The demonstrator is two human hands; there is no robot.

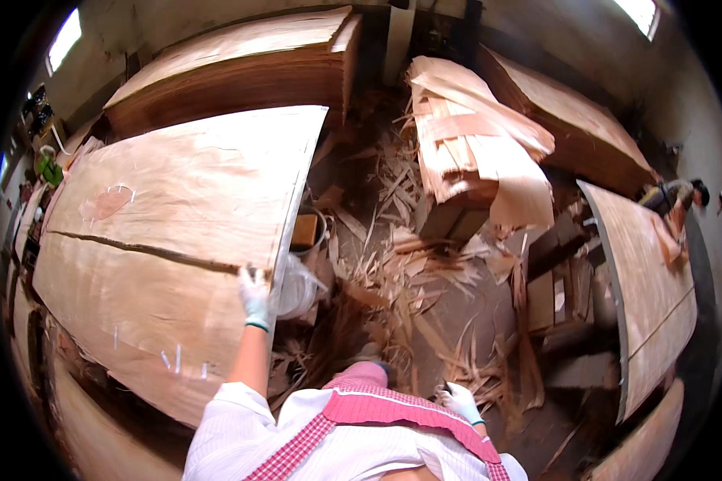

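My left hand (254,298) touches the veneer sheet (172,212), scene left, where its dark gap (148,251) nears the right edge; grip unclear | right hand (460,401) near, grip unclear | sheet probably light, flexible, split-prone; best held by intact edges

You wear a white shirt (369,437), a pink apron (385,408) with checked straps (293,447), and white gloves (253,300) with teal cuffs (257,325).

dark thing (442,390) at right hand (460,400) unclear, bucket (322,230) partly hidden
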